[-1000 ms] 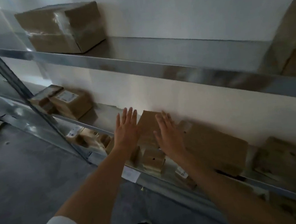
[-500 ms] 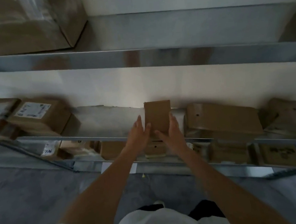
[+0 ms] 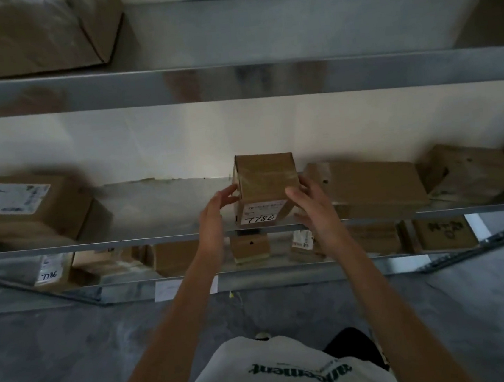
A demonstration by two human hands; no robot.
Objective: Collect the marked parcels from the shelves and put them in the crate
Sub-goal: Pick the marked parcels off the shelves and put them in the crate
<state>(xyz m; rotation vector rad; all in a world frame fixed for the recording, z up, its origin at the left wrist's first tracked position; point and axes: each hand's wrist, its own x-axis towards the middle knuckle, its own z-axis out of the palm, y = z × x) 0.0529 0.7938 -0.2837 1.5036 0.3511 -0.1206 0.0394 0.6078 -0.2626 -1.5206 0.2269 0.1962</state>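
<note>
A small brown cardboard parcel (image 3: 264, 179) stands on the middle metal shelf (image 3: 159, 211), its white label with handwritten digits facing me. My left hand (image 3: 215, 211) touches its left side with fingers spread. My right hand (image 3: 311, 204) grips its right side, thumb on the front face. Both hands hold the parcel between them, tilted forward near the shelf's front edge. No crate is in view.
More brown parcels lie on the same shelf: a labelled one (image 3: 25, 208) at the left, a flat one (image 3: 371, 187) and another (image 3: 466, 171) at the right. A big box (image 3: 28, 30) sits on the top shelf. Several parcels fill the lower shelf (image 3: 250, 248). Grey floor below.
My view has swung to face the shelf squarely. Both hands went from lying flat over the parcel to clasping its sides, and the parcel has tipped so its label shows.
</note>
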